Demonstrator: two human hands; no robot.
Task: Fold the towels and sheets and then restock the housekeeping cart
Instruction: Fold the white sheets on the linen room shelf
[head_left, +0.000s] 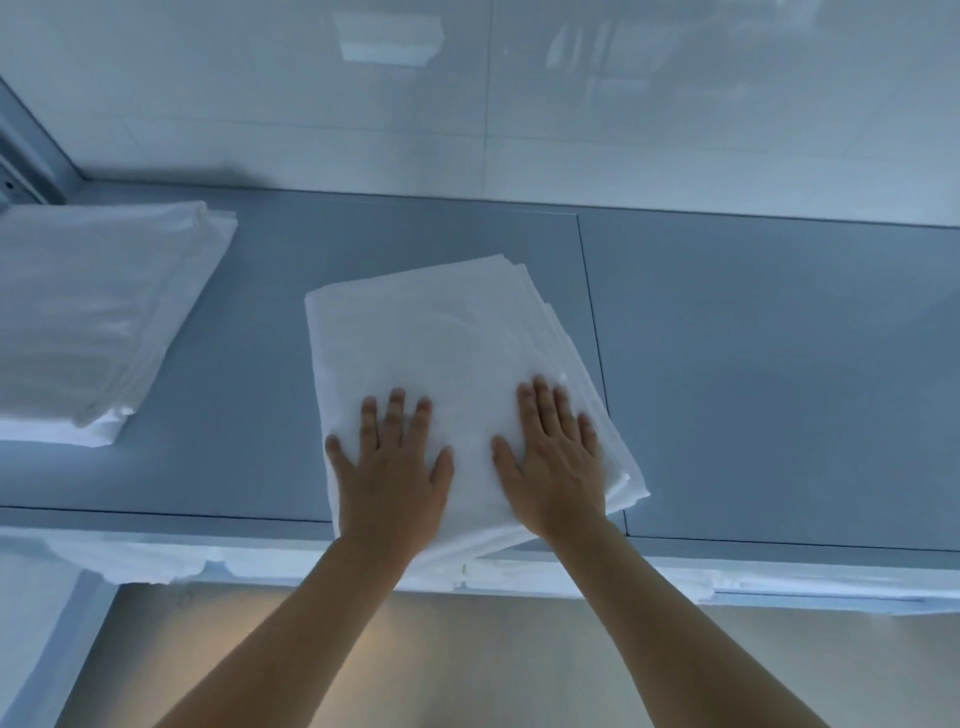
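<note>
A white folded sheet lies in several layers on the grey counter, its near edge hanging slightly over the counter's front. My left hand rests flat on its near left part, fingers spread. My right hand lies flat on its near right part, fingers apart. Neither hand grips the cloth. A second stack of folded white linen sits at the left of the counter, apart from both hands.
A glossy pale wall rises behind the counter. A seam runs across the counter just right of the sheet. White linen shows on a shelf below the front edge. Beige floor lies beneath my arms.
</note>
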